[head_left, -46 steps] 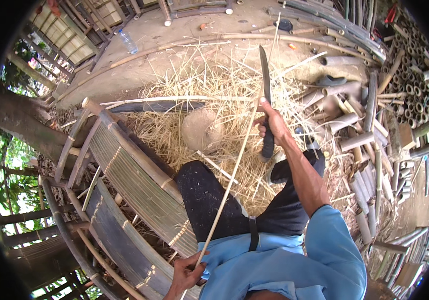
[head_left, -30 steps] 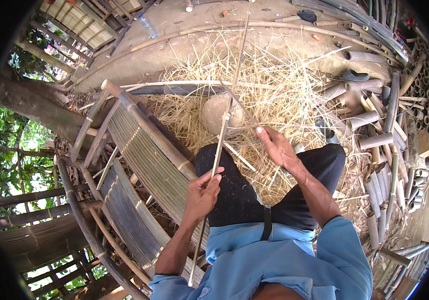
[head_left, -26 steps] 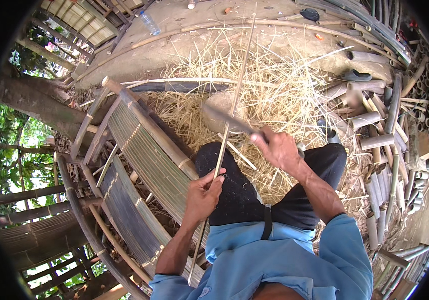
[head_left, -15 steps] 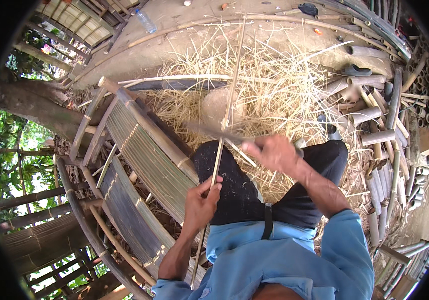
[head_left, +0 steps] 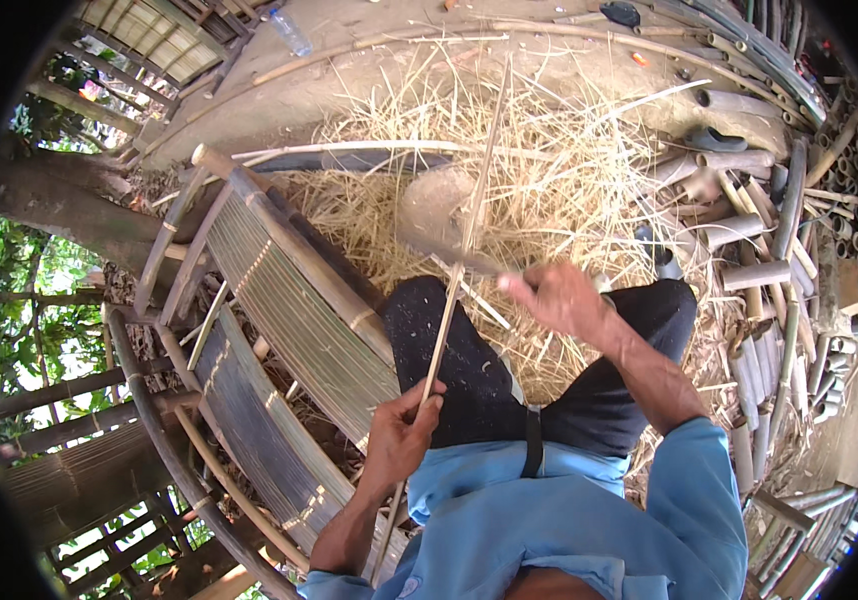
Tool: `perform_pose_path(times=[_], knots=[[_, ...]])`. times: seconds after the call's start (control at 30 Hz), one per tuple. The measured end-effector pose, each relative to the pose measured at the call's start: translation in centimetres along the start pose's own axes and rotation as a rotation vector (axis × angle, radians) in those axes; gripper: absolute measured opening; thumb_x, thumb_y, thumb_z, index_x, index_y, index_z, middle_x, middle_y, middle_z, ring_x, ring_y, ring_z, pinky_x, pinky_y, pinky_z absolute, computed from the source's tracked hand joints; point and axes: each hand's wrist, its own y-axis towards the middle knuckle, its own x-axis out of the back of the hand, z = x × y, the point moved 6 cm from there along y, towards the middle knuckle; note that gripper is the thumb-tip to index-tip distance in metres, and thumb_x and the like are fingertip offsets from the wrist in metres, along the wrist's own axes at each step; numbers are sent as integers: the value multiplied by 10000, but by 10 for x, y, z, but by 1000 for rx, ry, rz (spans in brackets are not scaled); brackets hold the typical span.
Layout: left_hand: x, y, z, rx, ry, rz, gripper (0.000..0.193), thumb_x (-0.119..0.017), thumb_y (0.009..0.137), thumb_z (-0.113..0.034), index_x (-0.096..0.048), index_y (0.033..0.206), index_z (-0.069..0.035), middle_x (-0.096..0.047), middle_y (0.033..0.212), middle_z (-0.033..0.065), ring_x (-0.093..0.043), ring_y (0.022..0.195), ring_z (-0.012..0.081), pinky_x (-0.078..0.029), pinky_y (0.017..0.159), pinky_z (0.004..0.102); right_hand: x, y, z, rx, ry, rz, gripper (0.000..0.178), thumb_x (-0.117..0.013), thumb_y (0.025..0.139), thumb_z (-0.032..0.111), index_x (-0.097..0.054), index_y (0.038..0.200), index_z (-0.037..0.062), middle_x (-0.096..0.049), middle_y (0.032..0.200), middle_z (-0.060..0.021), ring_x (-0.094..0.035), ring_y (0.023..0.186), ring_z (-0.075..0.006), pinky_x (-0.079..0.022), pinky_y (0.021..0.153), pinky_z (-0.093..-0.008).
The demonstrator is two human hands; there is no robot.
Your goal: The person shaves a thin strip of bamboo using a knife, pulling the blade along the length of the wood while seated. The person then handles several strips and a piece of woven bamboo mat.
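Left hand (head_left: 399, 435): closed around thin bamboo strip (head_left: 469, 215)
Right hand (head_left: 554, 297): blurred, gripping a knife (head_left: 449, 252) against the strip
Ground: straw shavings (head_left: 569, 180), cut bamboo tubes (head_left: 749, 275)

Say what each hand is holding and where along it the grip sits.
The left hand grips a long thin bamboo strip near its lower end. The right hand grips the handle of a knife, blurred by motion, its blade lying against the strip.
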Motion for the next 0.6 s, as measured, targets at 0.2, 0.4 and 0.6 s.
perform_pose_path(times=[0.2, 0.4, 0.6], knots=[[6, -9, 2, 13, -45, -27, 234, -575, 1030, -131, -630, 1198, 21, -428, 659, -90, -358, 558, 6, -247, 481, 219, -7, 6, -10, 6, 14, -100, 829, -395, 969, 730, -687, 626, 34, -524, 448, -160, -601, 433, -283, -504, 450, -430], [15, -26, 12, 51, 65, -57, 217, -591, 1025, -143, -661, 1161, 11, -446, 667, -90, -366, 578, -4, -274, 496, 221, -12, 2, -5, 38, -23, 105, 733, -500, 943, 694, -740, 802, 16, -604, 524, -177, -639, 486, -350, -520, 513, -484], [20, -50, 16, 20, 100, -60, 236, -620, 1008, -150, -676, 1157, 25, -479, 666, -87, -382, 578, 3, -287, 499, 209, 3, -10, 23, 488, -164, -164, 714, -431, 995, 673, -789, 929, 58, -483, 432, -65, -511, 379, -181, -462, 391, -376]])
